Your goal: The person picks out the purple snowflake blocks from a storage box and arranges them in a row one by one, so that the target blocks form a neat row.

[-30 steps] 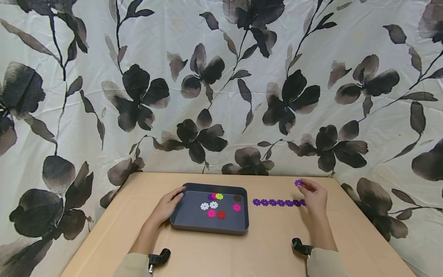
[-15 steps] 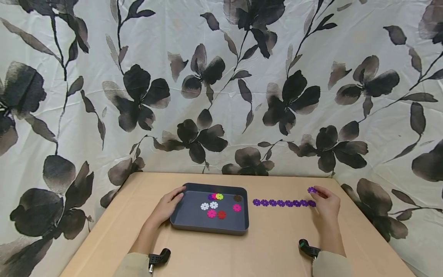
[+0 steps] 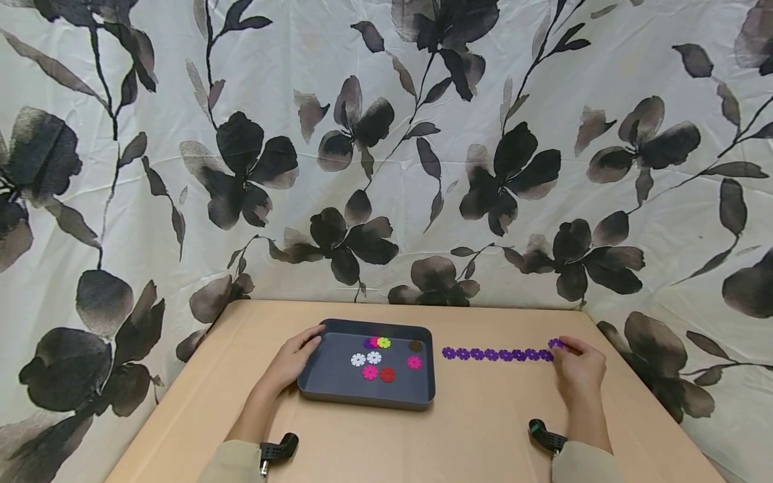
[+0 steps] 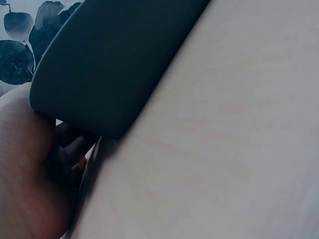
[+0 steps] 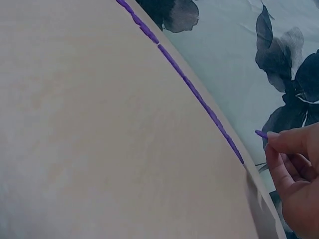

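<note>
My right hand [image 3: 581,370] pinches a small purple flower-shaped disc [image 3: 555,343] between thumb and finger. In the right wrist view this disc [image 5: 260,133] shows edge-on, above the table and beyond the end of the row. Several like discs form a straight purple row [image 3: 490,354] flat on the table, right of the dark grey tray [image 3: 338,389]. My left hand [image 3: 291,362] grips the tray's far left corner. From the left wrist, the thumb side of this hand [image 4: 25,164] lies against the tray wall [image 4: 109,64], with fingers curled underneath, partly hidden.
Inside the tray lie white discs [image 3: 366,359], pink discs [image 3: 370,372], a red disc [image 3: 387,375], a brown disc [image 3: 415,346] and a yellow-green disc [image 3: 383,343] beside an overlapping purple and pink pair. A floral cloth [image 3: 386,201] hangs behind the wooden table [image 3: 471,436].
My right hand has moved right and nearer along the row with its purple disc, now by the row's right end. More of the row shows. The left hand and tray have stayed put.
</note>
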Available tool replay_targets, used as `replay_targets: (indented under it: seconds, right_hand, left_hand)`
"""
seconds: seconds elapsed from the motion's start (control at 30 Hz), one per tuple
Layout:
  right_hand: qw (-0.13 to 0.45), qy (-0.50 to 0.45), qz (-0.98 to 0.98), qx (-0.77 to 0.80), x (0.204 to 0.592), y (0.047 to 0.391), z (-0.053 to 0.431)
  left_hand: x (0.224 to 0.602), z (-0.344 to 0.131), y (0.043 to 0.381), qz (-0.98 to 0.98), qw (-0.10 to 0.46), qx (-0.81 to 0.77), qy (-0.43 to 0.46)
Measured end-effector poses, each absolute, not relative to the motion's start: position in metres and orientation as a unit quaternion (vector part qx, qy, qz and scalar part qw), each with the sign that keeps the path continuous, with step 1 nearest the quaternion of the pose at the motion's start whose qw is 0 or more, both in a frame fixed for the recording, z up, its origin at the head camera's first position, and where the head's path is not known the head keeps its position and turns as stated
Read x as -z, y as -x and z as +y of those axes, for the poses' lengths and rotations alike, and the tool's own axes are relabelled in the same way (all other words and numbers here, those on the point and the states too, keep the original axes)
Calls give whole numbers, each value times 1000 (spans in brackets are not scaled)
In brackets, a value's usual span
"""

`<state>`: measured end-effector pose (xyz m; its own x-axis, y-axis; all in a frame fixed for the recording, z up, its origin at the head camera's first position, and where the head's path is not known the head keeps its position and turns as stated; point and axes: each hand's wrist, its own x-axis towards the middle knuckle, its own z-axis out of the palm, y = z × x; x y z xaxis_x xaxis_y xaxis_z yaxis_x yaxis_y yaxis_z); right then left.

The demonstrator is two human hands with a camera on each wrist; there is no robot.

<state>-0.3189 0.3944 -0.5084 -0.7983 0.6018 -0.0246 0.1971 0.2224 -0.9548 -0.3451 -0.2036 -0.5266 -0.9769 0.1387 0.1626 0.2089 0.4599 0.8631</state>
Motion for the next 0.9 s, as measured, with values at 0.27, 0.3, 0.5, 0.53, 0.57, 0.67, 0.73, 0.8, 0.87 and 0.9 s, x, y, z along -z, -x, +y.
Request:
replay_targets:
  seconds: [0.27, 0.3, 0.5, 0.53, 0.57, 0.67, 0.73, 0.8, 0.87, 0.9]
  right_hand:
    - [194, 268, -783, -527, 516, 320, 398]
    - [193, 269, -784, -525, 517, 320, 399]
    - [191, 270, -789, -518, 520, 318, 399]
    - [192, 270, -789, -518, 520, 318, 399]
    - [194, 270, -789, -517, 521, 317, 399]
    - [195, 273, -790, -514, 521, 318, 399]
    - [198, 274, -792, -509, 522, 318, 400]
    - [195, 275, -794, -506, 522, 318, 400]
    - [195, 273, -795, -506, 522, 318, 400]
    - [197, 273, -795, -505, 522, 318, 400]
  left_hand:
    - [527, -204, 346, -852, 29, 514, 98]
    - [527, -204, 346, -852, 29, 514, 99]
    - [527, -204, 346, -851, 27, 514, 100]
    - [527, -204, 346, -851, 27, 514, 98]
    - [527, -203, 346, -852, 27, 513, 98]
    - [527, -204, 345, -854, 29, 510, 98]
    - [527, -204, 345, -852, 26, 515, 95]
    - [526, -204, 345, -850, 23, 518, 94]
    - [526, -204, 345, -849, 21, 520, 96]
    - [526, -204, 345, -847, 19, 522, 94]
